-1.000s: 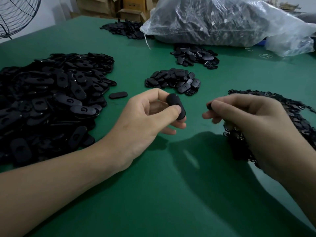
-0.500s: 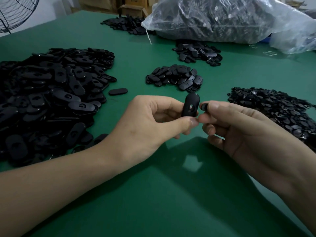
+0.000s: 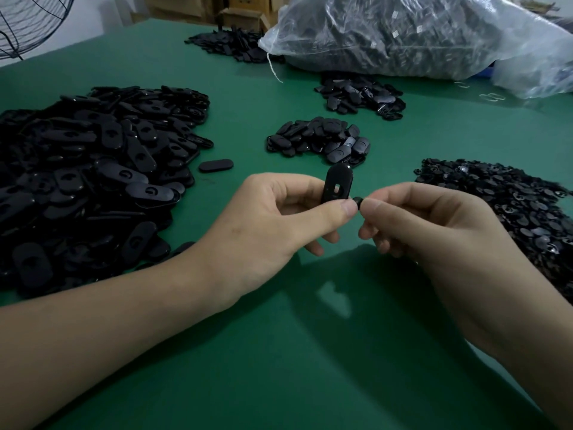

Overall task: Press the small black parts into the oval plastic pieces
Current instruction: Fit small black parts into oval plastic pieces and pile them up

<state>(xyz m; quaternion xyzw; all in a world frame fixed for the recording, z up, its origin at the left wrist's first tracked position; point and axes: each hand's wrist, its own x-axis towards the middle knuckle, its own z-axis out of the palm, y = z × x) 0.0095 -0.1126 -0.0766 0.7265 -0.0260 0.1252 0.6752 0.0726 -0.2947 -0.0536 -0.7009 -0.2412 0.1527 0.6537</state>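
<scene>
Pinching, seemingly, half-hidden black part [image 3: 357, 202]

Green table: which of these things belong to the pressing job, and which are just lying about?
In the job: oval piece, pinched by left hand; small black part, pinched by right hand; heap of ovals; heap of small parts.
Lying about: plastic bag; fan; cardboard boxes.
</scene>
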